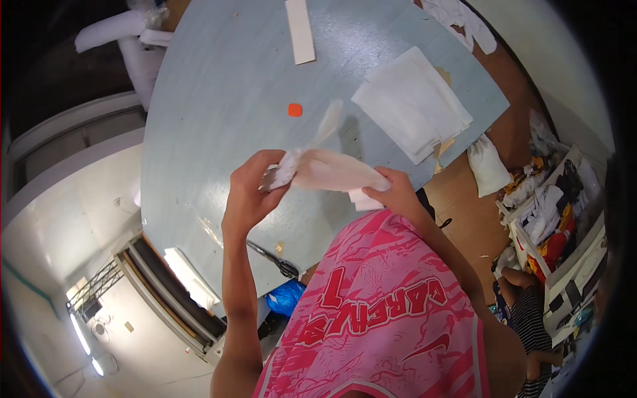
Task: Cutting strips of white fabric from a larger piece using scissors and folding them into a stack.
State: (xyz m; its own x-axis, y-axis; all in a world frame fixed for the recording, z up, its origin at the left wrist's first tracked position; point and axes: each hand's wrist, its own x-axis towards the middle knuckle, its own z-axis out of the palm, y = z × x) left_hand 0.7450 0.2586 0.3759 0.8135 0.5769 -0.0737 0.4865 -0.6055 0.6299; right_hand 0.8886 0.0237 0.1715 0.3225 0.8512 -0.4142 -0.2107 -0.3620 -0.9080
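Note:
A thin, whitish piece of cloth (pixel 335 169) is stretched between my two hands over the near part of the table. My left hand (pixel 254 189) pinches its bunched left end, where a narrow strip sticks up and away. At the other end, my right hand (pixel 396 192) grips the edge between thumb and fingers, and a folded pale flap hangs just below. Beyond the cloth lies a small orange square (pixel 295 110). To the right is a stack of white cloth pieces (pixel 415 103). Dark-handled scissors (pixel 275 259) rest at the table's near edge.
The pale blue-grey table (pixel 212 126) has a long white strip (pixel 300 33) at its far side. A blue plastic bag (pixel 285 297) sits below the near edge. At right, a crate (pixel 554 212) holds heaped garments, beside a person in striped clothing (pixel 533 325).

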